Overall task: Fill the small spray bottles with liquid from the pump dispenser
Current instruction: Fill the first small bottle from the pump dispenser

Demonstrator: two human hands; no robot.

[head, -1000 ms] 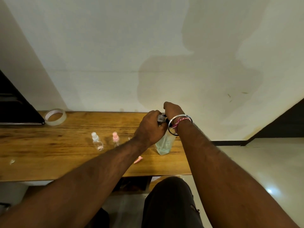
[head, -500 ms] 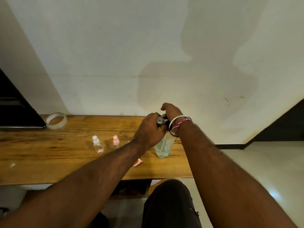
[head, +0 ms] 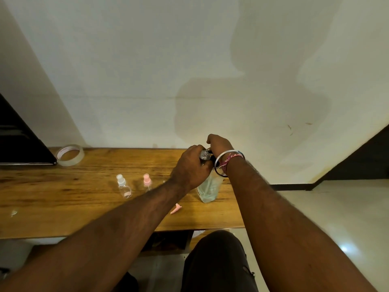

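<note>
A clear pump dispenser (head: 208, 189) with pale green liquid stands on the wooden table (head: 63, 199), near its right end. My left hand (head: 189, 168) grips a small clear bottle (head: 204, 154) held up at the dispenser's top. My right hand (head: 219, 144) lies over the dark pump head (head: 213, 159) with its fingers curled down on it; the spout is hidden. Two small spray bottles stand to the left, one with a white cap (head: 123, 185) and one with a pink cap (head: 147, 182).
A pink cap piece (head: 175, 208) lies near the table's front edge. A roll of clear tape (head: 69, 154) sits at the back left beside a dark flat object (head: 19, 144). A small scrap (head: 13, 212) lies at the far left. The wall rises right behind the table.
Both hands stay at the top of the dispenser. Only the view has shifted slightly; nothing on the table has moved.
</note>
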